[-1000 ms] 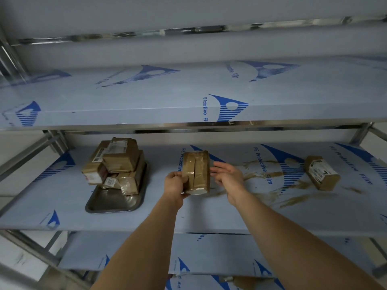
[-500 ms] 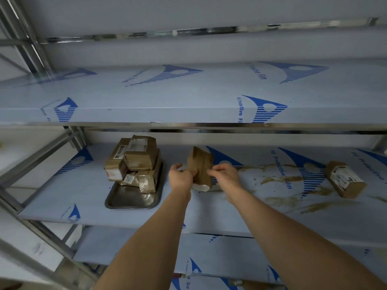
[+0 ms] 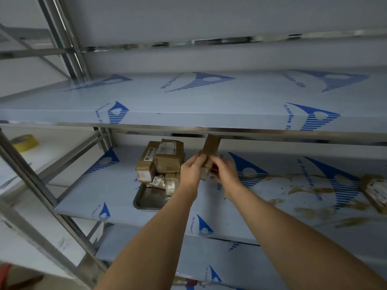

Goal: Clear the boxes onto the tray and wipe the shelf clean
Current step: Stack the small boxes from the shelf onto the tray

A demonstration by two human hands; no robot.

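Box carried in both hands toward an already heaped tray.

Nearest, the left hand (image 3: 191, 171) and right hand (image 3: 225, 172) both grip the lower end of a brown taped box (image 3: 210, 152), held upright above the shelf (image 3: 104, 193), just right of the tray (image 3: 146, 200). The pile of boxes (image 3: 162, 160) on the tray looks loosely stacked and leaning, so setting another on top could topple it or slide a packet off; the box's top also stands close to the upper shelf's edge and might knock it. Right, brown smears (image 3: 303, 185) mark the film, and a last labelled box (image 3: 374, 191) lies at the frame's edge.
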